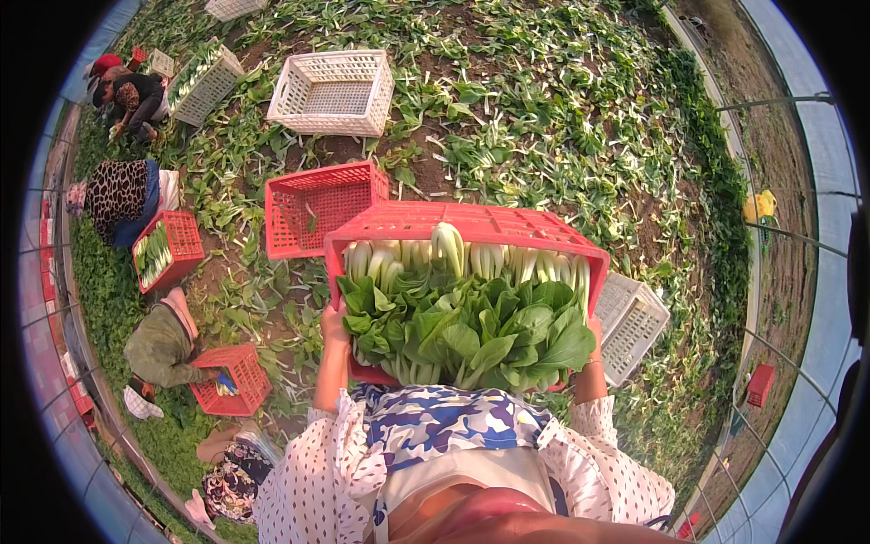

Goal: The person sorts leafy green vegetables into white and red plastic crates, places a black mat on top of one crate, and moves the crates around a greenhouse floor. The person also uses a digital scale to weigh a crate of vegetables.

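A red plastic crate (469,221) full of bok choy (469,333) is held up in front of my body. The pale stems line its far side and the green leaves face me. My left hand (335,326) grips the crate's left side. At the right side, my right hand (594,333) holds on, partly hidden by the leaves and the crate wall. One bok choy head (448,249) lies on top of the others, against the far rim.
An open red crate (323,211), a white crate (332,92) and a grey-white crate (629,326) lie on ground strewn with cut leaves. Several people crouch at the left beside filled crates, one in a green top (160,343). Wire mesh and a low edge run along the right.
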Available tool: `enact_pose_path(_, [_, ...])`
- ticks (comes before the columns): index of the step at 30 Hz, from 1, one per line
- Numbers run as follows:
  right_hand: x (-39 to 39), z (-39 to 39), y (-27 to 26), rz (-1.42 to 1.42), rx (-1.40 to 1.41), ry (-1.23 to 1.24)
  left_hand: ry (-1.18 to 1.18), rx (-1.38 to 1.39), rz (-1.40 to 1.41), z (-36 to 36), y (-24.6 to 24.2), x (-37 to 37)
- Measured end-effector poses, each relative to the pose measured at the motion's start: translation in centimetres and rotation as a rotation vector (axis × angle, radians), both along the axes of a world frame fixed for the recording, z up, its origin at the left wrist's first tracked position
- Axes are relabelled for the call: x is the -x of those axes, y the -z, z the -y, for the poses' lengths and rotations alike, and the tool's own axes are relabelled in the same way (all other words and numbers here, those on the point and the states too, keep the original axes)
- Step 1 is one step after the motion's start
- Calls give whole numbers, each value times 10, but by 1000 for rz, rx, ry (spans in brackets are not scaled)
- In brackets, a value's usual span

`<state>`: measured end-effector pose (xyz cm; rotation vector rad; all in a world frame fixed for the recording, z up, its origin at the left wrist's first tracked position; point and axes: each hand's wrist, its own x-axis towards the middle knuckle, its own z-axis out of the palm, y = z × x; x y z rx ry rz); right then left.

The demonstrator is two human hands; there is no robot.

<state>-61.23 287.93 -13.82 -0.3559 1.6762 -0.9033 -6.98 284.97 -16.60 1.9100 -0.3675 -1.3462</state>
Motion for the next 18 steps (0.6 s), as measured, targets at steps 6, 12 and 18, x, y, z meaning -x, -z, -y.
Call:
enact_pose_path(6, [53, 5, -8, -270, 73, -9, 340, 46, 256, 132, -41, 75])
enact_pose_path(12, [92, 85, 9, -269, 134, 85, 444, 115, 303, 252, -37, 126])
enact_pose_path(18, [124, 270, 2, -365, 174, 50, 445, 206, 281, 437, 16, 175])
